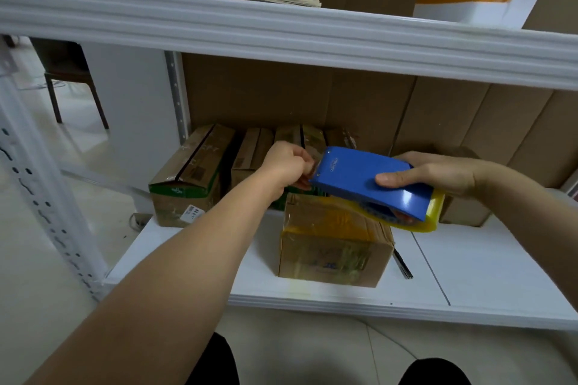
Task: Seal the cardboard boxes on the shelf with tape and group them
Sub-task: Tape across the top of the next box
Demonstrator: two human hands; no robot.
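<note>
Bare forearms reach up from the bottom of the frame, the left one crossing diagonally from the lower left. Largest of all is the white metal shelving unit (488, 262), its upper beam running across the top of the frame and its lower board filling the centre. Brown corrugated cardboard sheets (281, 94) line its back.

On the lower board, at centre, stands the brown cardboard box wrapped in yellowish clear tape (334, 244), near the front edge. Behind it, towards the middle left, a row of cardboard boxes with green printed bands (190, 172) sits against the backing, close together.

Just above the front box, the right hand (438, 173) grips the blue plastic tape dispenser (369, 180) with its yellow-tinted tape roll (436, 212), thumb laid across the top. The left hand (286, 166) is curled at the dispenser's front end, fingers apparently pinching the free tape end; the tape itself is too faint to confirm.

To do this step well, I judge the tape end should be drawn out straight and kept taut, pressed onto the box before the dispenser is pulled along the seam, so no creases form.
</note>
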